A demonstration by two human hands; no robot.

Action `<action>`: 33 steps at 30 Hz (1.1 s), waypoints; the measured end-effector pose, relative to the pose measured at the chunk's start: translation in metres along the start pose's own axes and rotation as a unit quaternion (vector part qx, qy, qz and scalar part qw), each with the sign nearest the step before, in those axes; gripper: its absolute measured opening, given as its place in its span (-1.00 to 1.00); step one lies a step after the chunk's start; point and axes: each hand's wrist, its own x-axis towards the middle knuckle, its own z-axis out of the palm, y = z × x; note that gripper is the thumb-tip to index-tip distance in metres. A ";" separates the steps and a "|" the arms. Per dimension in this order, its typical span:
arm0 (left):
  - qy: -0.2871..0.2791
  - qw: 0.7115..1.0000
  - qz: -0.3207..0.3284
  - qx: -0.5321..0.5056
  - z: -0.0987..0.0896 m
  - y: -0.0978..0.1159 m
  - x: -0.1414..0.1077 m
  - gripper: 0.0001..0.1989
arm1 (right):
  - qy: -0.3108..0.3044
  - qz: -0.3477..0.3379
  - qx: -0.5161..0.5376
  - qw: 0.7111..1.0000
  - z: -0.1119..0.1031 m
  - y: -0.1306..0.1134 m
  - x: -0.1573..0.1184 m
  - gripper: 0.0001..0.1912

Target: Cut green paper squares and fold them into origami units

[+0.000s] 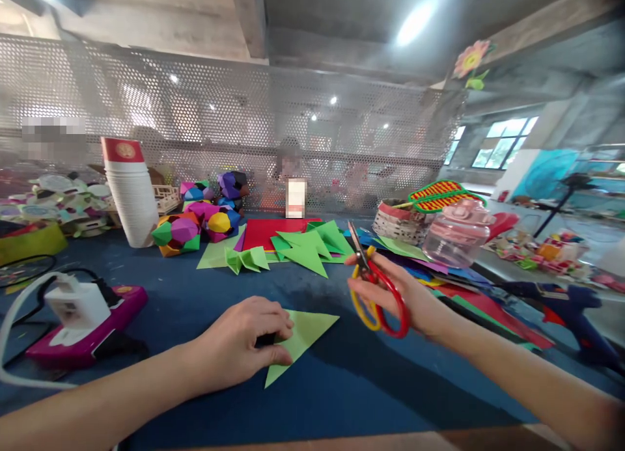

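A light green paper triangle (310, 337) lies on the dark blue table, one point toward the right and another toward the front edge. My left hand (254, 340) grips its left part, thumb and fingers closed on it; the paper beneath the fingers is hidden. Raised above the table to the right, my right hand (385, 285) holds scissors (379, 295) with red and yellow handles, blades pointing up and away. The scissors do not touch the triangle. Folded green papers (305, 249) lie beyond both hands, near a red sheet (261, 233).
A magenta power strip (78, 347) with a white plug stands left. Stacked paper cups (131, 197) and colourful paper balls (180, 233) are at the back left. To the right are a pink bottle (456, 236), a woven basket (398, 222) and a glue gun (571, 308).
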 end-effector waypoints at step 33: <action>-0.031 0.996 -0.078 0.041 0.004 -0.014 -0.010 -0.45 | -0.147 0.079 0.067 0.984 0.064 -0.005 0.031 -0.73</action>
